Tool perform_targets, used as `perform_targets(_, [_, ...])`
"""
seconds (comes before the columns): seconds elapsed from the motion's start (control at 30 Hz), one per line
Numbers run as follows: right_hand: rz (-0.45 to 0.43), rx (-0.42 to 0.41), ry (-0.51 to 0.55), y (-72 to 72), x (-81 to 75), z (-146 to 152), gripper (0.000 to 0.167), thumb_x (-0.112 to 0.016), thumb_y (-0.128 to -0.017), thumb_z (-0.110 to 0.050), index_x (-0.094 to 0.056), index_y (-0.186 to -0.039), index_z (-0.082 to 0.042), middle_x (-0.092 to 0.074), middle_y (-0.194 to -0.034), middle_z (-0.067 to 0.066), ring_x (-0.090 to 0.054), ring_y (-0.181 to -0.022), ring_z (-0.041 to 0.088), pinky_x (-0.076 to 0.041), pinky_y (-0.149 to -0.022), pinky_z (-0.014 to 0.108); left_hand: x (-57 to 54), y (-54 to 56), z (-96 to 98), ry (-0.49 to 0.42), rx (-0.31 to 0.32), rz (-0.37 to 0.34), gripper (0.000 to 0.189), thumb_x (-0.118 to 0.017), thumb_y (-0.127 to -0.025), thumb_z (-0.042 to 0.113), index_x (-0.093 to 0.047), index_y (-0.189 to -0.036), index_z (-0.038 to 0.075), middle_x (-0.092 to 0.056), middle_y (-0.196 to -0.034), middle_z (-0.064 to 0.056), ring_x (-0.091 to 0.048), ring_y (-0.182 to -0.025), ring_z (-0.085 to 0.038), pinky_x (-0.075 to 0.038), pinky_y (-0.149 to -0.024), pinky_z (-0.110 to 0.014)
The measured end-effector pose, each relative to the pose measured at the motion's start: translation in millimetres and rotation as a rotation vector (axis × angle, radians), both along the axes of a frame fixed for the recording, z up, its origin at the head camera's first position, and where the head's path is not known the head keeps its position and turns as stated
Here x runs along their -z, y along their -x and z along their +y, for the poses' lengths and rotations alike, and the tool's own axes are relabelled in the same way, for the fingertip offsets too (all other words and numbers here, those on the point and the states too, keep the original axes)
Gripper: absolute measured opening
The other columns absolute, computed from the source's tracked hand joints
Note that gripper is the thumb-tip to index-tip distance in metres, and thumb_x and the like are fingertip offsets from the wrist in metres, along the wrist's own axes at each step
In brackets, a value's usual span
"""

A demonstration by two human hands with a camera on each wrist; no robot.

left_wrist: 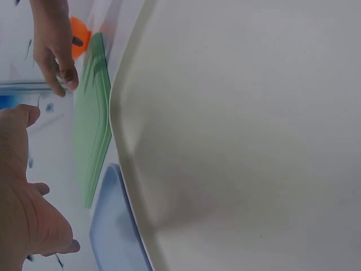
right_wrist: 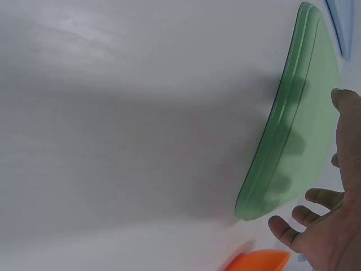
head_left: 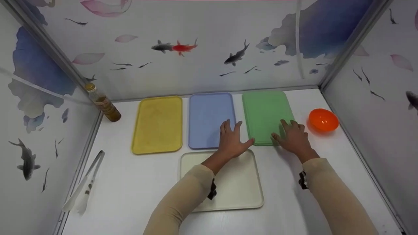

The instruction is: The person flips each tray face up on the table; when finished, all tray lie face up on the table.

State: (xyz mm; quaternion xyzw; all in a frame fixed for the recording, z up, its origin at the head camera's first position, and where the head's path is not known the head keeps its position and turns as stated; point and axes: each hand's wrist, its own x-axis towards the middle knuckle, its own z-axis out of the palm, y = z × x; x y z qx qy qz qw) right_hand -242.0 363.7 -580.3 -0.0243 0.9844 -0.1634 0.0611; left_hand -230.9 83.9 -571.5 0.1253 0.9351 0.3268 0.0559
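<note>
My left hand [head_left: 232, 141] hovers with spread fingers between the blue tray [head_left: 209, 114] and the cream tray [head_left: 228, 182], holding nothing. Over the near right corner of the green tray [head_left: 266, 112] is my right hand [head_left: 295, 137], its fingers apart and slightly bent. The right wrist view shows a doubled rim on the green tray [right_wrist: 271, 147] and the right hand [right_wrist: 333, 226] just beyond it, gripping nothing. An orange bowl [head_left: 323, 120] sits to the right of that hand. Part of the cream tray lies hidden under my left forearm.
A yellow tray [head_left: 157, 125] lies left of the blue one. In the back left corner stands a bottle [head_left: 106, 106] of brown liquid with a yellow cap. Tongs [head_left: 85, 184] lie along the left side. Printed panels wall the table at the back and both sides.
</note>
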Motion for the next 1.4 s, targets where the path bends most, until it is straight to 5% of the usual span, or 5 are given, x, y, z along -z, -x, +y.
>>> perform_targets(0.2, [-0.023, 0.022, 0.01, -5.5, 3.4, 11.6, 0.087, -0.06, -0.111, -0.051, -0.03, -0.169, 0.006, -0.029, -0.164, 0.048, -0.033, -0.142, 0.071, -0.041, -0.109, 0.082, 3.8, -5.7, 24.0, -0.063, 0.04, -0.027, 0.09, -0.067, -0.102, 0.06, -0.034, -0.173, 0.015, -0.021, -0.178, -0.029, -0.02, -0.168, -0.044, -0.038, -0.13, -0.056])
perform_targets(0.47, [-0.065, 0.057, 0.094, -9.4, 12.1, 22.8, 0.091, -0.062, -0.111, -0.05, -0.025, -0.171, 0.007, -0.03, -0.163, 0.048, -0.033, -0.139, 0.065, -0.043, -0.113, 0.076, 8.0, -8.1, 39.1, -0.19, 0.1, -0.234, 0.096, -0.068, -0.101, 0.054, -0.023, -0.175, 0.013, -0.029, -0.175, -0.03, -0.031, -0.163, -0.045, -0.042, -0.127, -0.056])
perform_targets(0.63, [-0.094, 0.074, 0.111, -9.2, 14.8, 25.3, 0.092, -0.061, -0.111, -0.051, -0.024, -0.171, 0.007, -0.03, -0.166, 0.046, -0.036, -0.139, 0.061, -0.042, -0.117, 0.074, 7.3, -4.6, 40.1, -0.25, 0.048, -0.297, 0.096, -0.07, -0.1, 0.053, -0.025, -0.174, 0.011, -0.042, -0.17, -0.028, -0.036, -0.158, -0.047, -0.04, -0.126, -0.059])
perform_targets(0.9, [-0.072, 0.093, 0.124, -8.4, 15.5, 30.5, 0.088, -0.059, -0.11, -0.046, -0.027, -0.168, 0.012, -0.033, -0.167, 0.044, -0.036, -0.145, 0.064, -0.036, -0.124, 0.073, 5.4, 1.8, 37.0, -0.36, 0.042, -0.424, 0.1, -0.07, -0.102, 0.051, -0.014, -0.178, 0.017, -0.033, -0.178, -0.024, -0.023, -0.167, -0.047, -0.036, -0.129, -0.059])
perform_targets(1.4, [-0.064, 0.108, 0.138, -10.6, 22.5, 28.2, 0.09, -0.057, -0.108, -0.047, -0.025, -0.169, 0.011, -0.029, -0.17, 0.042, -0.032, -0.147, 0.062, -0.037, -0.122, 0.073, 10.5, -1.1, 21.7, -0.658, 0.107, -0.476, 0.097, -0.065, -0.107, 0.058, -0.003, -0.178, 0.034, -0.021, -0.18, -0.033, -0.023, -0.168, -0.05, -0.031, -0.131, -0.066])
